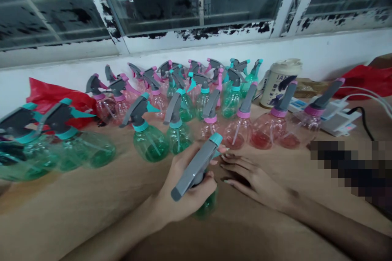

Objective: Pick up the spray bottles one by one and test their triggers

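My left hand (179,189) is wrapped round the neck of a green spray bottle (197,167) with a grey head and a teal nozzle. Much of this bottle's body is hidden behind the hand, its lower green part showing below. The nozzle points away from me, tilted to the right. My right hand (255,179) rests low over the table just right of the bottle, fingers stretched out and apart, holding nothing. Beyond both hands stand a green bottle with a teal collar (179,134) and a pink bottle with a pink collar (237,132).
Several more pink and green spray bottles line the wooden table (122,195) towards the wall. Red plastic bags (64,102) lie at left and right. A labelled cup (278,83) stands behind the bottles, near white power strips (337,116) with cables.
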